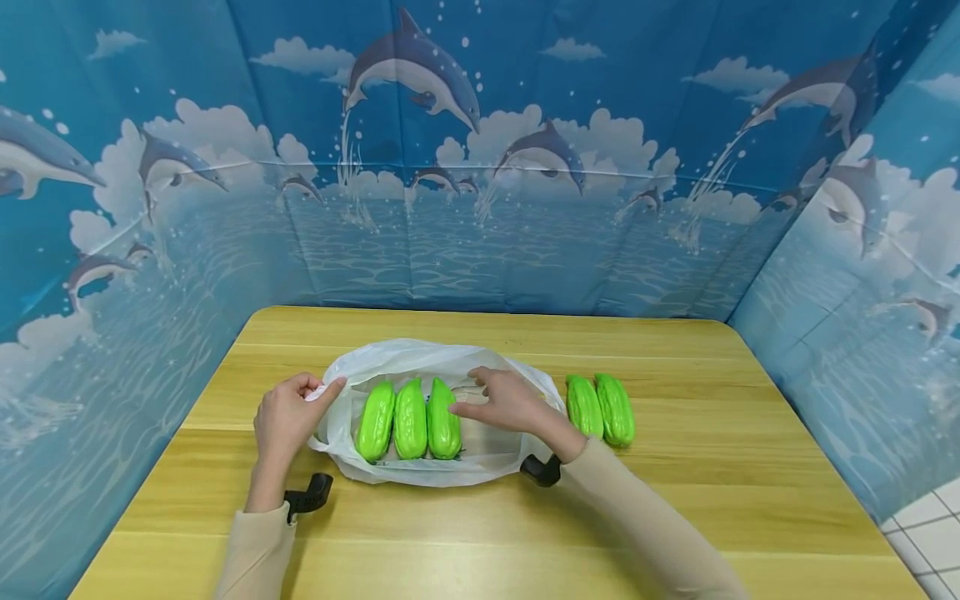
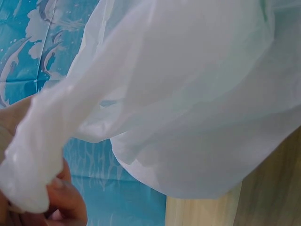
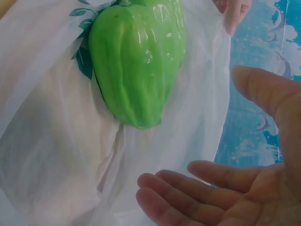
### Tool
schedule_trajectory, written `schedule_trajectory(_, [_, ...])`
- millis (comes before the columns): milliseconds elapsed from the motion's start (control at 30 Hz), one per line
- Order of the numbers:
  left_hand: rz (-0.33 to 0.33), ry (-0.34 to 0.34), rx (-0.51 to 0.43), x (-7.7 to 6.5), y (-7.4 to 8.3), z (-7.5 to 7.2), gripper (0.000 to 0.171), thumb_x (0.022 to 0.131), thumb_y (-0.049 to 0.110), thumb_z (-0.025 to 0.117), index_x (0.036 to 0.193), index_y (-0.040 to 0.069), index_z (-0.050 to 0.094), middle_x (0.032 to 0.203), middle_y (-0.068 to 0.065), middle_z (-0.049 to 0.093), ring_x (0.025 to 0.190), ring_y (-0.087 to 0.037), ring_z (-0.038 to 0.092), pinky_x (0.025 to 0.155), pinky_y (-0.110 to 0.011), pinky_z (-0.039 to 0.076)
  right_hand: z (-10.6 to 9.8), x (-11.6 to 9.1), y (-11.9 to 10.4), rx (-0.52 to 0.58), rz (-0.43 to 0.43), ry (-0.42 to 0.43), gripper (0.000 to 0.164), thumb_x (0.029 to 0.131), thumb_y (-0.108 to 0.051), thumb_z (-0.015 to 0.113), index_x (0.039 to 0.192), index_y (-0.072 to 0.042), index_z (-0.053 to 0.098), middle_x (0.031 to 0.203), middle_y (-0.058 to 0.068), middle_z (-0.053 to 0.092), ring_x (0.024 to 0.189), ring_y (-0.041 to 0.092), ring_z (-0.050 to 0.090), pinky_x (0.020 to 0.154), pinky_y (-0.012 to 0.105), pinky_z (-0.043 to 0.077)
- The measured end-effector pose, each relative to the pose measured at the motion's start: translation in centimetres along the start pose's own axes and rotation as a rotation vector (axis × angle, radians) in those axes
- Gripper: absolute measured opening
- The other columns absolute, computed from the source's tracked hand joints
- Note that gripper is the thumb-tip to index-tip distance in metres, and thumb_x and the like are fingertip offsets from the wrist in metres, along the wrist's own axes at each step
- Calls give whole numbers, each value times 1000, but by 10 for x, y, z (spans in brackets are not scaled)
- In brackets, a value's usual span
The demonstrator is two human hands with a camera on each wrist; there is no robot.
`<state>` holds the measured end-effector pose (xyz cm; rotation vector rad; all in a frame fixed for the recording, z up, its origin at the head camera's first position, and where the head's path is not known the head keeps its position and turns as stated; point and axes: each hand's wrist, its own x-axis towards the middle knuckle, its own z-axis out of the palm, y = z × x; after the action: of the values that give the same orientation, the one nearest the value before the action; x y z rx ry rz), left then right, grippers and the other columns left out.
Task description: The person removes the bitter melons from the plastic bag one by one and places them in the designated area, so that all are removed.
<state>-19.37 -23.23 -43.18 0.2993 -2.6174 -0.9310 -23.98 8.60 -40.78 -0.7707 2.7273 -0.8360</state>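
Note:
A white plastic bag (image 1: 405, 354) (image 2: 188, 103) lies with its mouth spread on the wooden table. Inside it, three glossy green ridged gourds (image 1: 410, 419) (image 3: 131, 66) rest side by side. With thumb and fingers, my left hand (image 1: 288, 417) (image 2: 68, 202) pinches the bunched left edge of the bag. My right hand (image 1: 510, 402) (image 3: 244, 193) is over the bag's right half, its fingers spread and nothing held. Its thumb is close to the rightmost gourd (image 1: 444, 421) in the head view; the right wrist view shows a gap between hand and gourd.
Two more green gourds (image 1: 584, 407) (image 1: 616, 410) lie on the table (image 1: 712, 467) just right of the bag, partly behind my right wrist. A blue dolphin-print curtain (image 1: 450, 242) surrounds the table's back and sides. White floor tiles (image 1: 926, 517) show at the lower right.

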Motion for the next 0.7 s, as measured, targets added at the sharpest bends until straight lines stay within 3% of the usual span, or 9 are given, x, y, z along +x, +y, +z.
schedule_trajectory(333, [8, 2, 2, 1, -1, 2, 48, 81, 60, 63, 76, 13, 62, 60, 0, 51, 54, -20, 47, 48, -33, 33, 17, 8, 2, 16, 47, -81, 81, 85, -55, 62, 139, 2, 41, 124, 19, 56, 108, 30, 57, 85, 43, 46])
schedule_trajectory(700, [9, 0, -7, 0, 0, 3, 49, 81, 63, 62, 75, 14, 62, 59, 0, 51, 54, -20, 47, 47, -33, 33, 27, 12, -3, 12, 86, -86, 86, 84, -59, 62, 139, 3, 40, 131, 19, 51, 111, 32, 54, 87, 44, 45])
